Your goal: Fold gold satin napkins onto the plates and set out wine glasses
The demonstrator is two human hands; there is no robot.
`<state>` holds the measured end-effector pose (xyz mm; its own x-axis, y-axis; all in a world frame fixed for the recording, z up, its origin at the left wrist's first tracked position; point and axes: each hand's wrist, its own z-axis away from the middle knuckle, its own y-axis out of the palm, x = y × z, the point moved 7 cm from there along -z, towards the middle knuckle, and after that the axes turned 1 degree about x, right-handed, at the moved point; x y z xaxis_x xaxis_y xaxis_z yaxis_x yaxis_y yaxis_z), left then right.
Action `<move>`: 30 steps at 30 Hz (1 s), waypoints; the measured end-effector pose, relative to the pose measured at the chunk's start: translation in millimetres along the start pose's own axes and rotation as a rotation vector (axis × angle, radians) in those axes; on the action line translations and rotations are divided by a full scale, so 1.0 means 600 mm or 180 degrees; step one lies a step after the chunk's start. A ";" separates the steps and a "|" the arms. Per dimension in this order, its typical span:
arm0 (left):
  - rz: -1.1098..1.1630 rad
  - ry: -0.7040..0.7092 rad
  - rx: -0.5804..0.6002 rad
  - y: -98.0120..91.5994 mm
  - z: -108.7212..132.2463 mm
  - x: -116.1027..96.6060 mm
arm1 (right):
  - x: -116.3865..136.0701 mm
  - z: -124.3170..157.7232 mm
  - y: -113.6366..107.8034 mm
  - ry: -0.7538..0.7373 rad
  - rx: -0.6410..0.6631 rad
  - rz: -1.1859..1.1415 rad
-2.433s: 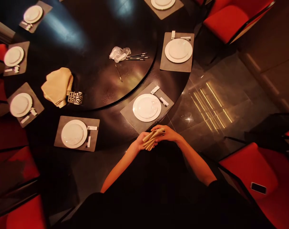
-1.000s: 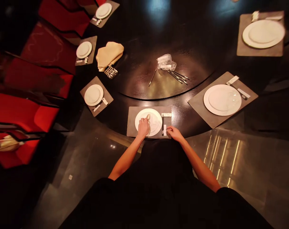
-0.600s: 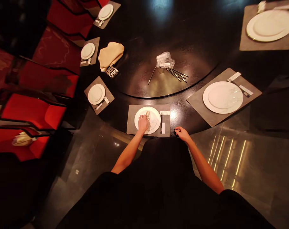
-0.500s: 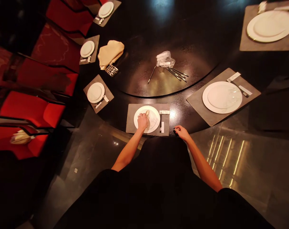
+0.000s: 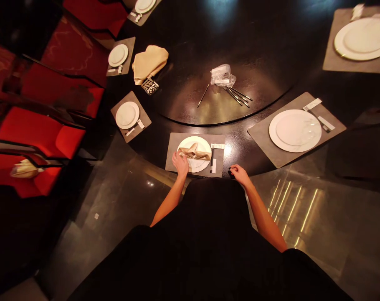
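Note:
A folded gold-beige napkin lies across a round white plate. My left hand is at the napkin's left end, its fingers bent and pressed on the cloth by the plate's rim. The plate rests on a grey placemat, with dark chopsticks to its right. At the table's front edge, right of the placemat, is my right hand. Its fingers are curled together, and a small dark thing shows at the fingertips, too unclear to name.
The raised turntable holds loose chopsticks, a clear plastic bag, a stack of beige napkins and a patterned holder. Another plate stands to the right, one to the left. Red chairs line the left.
My left hand has shifted left and slightly down from over the plate's middle, so the napkin it covered now shows. My right hand stays at the table edge. The view has tilted slightly.

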<state>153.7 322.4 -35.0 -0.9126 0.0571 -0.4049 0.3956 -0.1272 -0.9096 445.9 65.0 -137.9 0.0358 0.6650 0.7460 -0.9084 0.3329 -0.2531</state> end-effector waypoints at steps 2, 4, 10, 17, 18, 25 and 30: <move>0.0095 -0.0312 -0.0064 -0.007 0.001 0.032 | 0.011 -0.004 0.008 -0.0075 0.0015 0.0090; 0.0247 -0.0445 0.0024 -0.009 -0.006 0.053 | 0.029 -0.011 0.022 -0.0189 0.0071 0.0201; 0.0549 0.0176 0.0403 0.007 -0.039 0.024 | 0.111 -0.037 0.093 -0.0544 0.0458 0.0560; 0.0793 0.0789 0.0872 0.045 0.014 -0.047 | 0.179 -0.038 0.149 -0.0917 0.0581 0.0628; 0.0868 0.0787 0.0849 0.043 0.024 -0.047 | 0.182 -0.037 0.154 -0.0944 0.0592 0.0617; 0.0991 -0.0622 0.0719 -0.010 0.079 0.072 | 0.196 -0.037 0.212 -0.1010 0.0677 0.0576; 0.0839 -0.1816 0.0681 -0.093 0.157 0.196 | 0.269 -0.037 0.319 -0.1274 0.0922 0.0659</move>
<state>14.4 242.9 -23.3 -0.7230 -0.5286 -0.4448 0.6375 -0.2625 -0.7244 286.8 250.9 -79.5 -0.2667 0.3714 0.8894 -0.9594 -0.0140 -0.2819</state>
